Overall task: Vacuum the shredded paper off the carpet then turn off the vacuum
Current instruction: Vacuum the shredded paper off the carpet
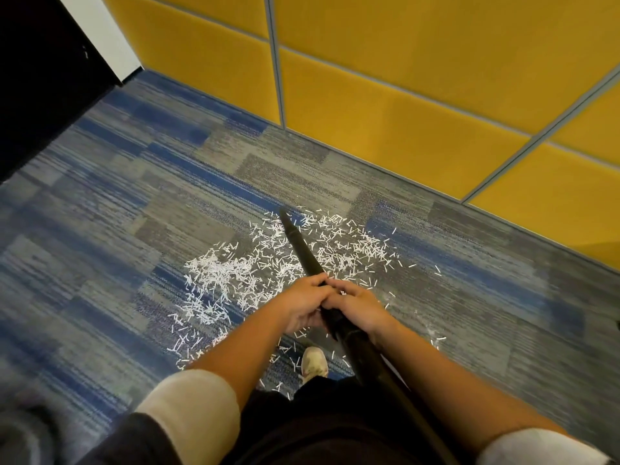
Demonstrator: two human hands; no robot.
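Observation:
White shredded paper [235, 276] lies scattered in a wide patch on the blue and grey carpet [117, 203]. A black vacuum wand [300, 245] slants from my lap out to the far edge of the patch, its narrow nozzle tip [283, 213] down among the shreds. My left hand [303, 303] grips the wand from the left side. My right hand [357, 305] grips it from the right, just behind the left, fingers curled over the tube. The vacuum's body and switch are out of view.
A yellow padded wall [402, 95] with grey seams runs along the far side of the carpet. A dark panel [40, 78] stands at the upper left. My shoe [313, 362] rests on the carpet near the paper's near edge.

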